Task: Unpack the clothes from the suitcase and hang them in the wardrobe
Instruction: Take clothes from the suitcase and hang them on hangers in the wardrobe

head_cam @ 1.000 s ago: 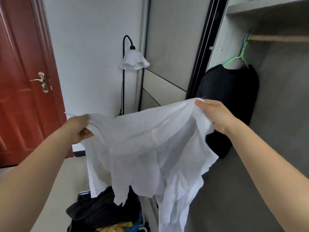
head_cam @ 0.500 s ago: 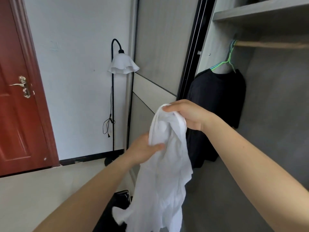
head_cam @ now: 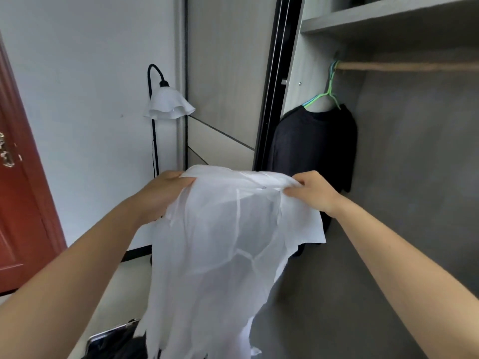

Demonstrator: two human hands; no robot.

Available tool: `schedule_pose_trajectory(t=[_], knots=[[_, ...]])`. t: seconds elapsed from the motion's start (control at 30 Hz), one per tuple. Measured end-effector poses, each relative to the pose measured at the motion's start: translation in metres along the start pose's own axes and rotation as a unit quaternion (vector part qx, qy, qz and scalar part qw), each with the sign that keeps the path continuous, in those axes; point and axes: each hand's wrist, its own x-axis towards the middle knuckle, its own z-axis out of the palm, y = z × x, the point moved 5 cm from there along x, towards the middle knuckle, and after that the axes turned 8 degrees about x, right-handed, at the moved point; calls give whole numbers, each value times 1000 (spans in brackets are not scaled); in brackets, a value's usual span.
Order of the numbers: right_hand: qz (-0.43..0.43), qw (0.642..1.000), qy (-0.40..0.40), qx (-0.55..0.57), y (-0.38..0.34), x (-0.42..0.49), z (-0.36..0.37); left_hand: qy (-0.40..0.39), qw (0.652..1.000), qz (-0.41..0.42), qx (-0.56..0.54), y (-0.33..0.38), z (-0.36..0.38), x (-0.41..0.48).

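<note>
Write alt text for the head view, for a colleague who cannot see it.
A left hand and a right hand grip the top edge of a thin white fabric garment, holding it up before an open grey wardrobe. Inside, a black shirt hangs on a green wire hanger from the wooden rail.

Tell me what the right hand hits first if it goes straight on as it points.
The right hand, gripping the white garment, would probably meet the hanging black garment first; depth is unclear.
</note>
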Motion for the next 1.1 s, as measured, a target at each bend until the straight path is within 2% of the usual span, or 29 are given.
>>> schedule_pose_trajectory(t=[0.13,0.33,0.47,0.53,0.6,0.63,0.67,0.77,0.8,0.87,0.97,1.1], knots=[[40,979,-36,196,3,-7,-5,-1,999,-3,38,-11,-9,-3],[47,935,-47,348,-23,-1,0,-11,999,10,50,-31,-10,-10],[45,905,-107,409,-48,1,5,-50,999,5,21,-44,-6,-17],[39,908,-128,397,-57,3,9,-155,986,-15,55,-55,3,-21],[32,926,-146,346,-66,4,16,-290,948,-36,126,-65,20,-29],[28,936,-165,310,-72,4,22,-312,937,-46,153,-68,28,-29],[26,944,-189,270,-77,3,28,-290,942,-51,162,-69,35,-24],[20,954,-257,152,-88,-4,47,-148,982,-29,110,-57,50,-7],[15,954,-272,128,-92,-7,52,-140,985,-3,102,-51,59,-4],[0,951,-291,104,-98,-11,54,-187,977,38,99,-40,84,-6],[-13,952,-296,73,-103,-18,39,-238,967,39,78,-28,113,-13],[-21,968,-244,50,-97,-25,1,-228,971,32,-59,-18,130,-11]])
